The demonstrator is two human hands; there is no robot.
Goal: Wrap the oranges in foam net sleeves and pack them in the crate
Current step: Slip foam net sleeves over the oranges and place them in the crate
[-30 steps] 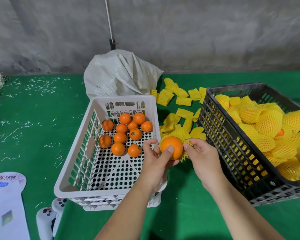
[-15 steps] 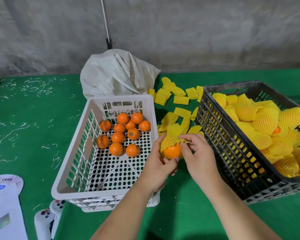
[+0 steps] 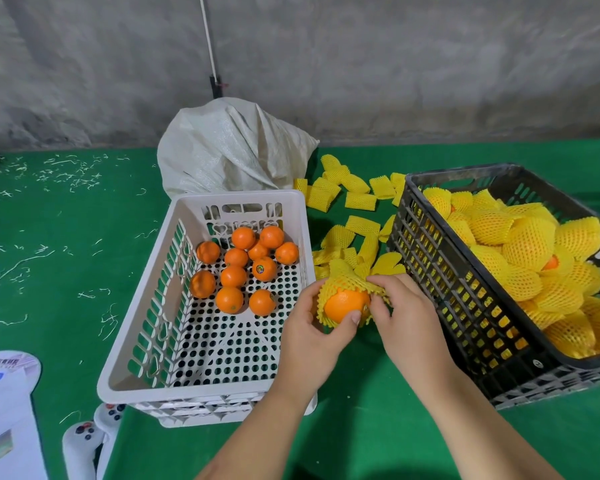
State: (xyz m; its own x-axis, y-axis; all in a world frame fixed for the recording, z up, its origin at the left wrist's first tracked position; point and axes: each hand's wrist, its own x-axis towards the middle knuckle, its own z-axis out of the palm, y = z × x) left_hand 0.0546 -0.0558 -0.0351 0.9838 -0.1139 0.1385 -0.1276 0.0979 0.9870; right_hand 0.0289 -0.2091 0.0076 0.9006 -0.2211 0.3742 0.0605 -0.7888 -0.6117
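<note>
Now the yellow foam sleeve (image 3: 352, 277) covers more of the orange (image 3: 345, 304) than half a second ago: its netting has been drawn down over the far half of the fruit, while the near face shows bare, and a second ago the fruit was almost wholly uncovered. The left hand (image 3: 312, 337) cups the orange from the left with its thumb pressed against the bare skin, and the right hand (image 3: 407, 323) pinches the sleeve's rim at the fruit's right side; both have stayed between the two crates. The counter (image 3: 66, 271) is covered in green felt-like cloth, littered with pale thin shreds toward its far left corner, and it ends at a rough grey concrete wall (image 3: 395, 64). The white crate (image 3: 201, 382), of perforated plastic, holds a cluster of smooth bare oranges (image 3: 236, 268) at its far end. The black crate (image 3: 440, 278), a lattice of plastic bars near the right edge, is heaped with wrapped oranges (image 3: 530, 244), lumpy under honeycomb netting. Flat, squarish spare sleeves (image 3: 359, 200) lie loose on the cloth between and beyond the crates. A crumpled woven white sack (image 3: 232, 154) slumps behind the white crate, and a white game controller (image 3: 84, 441) lies at the near left edge.
</note>
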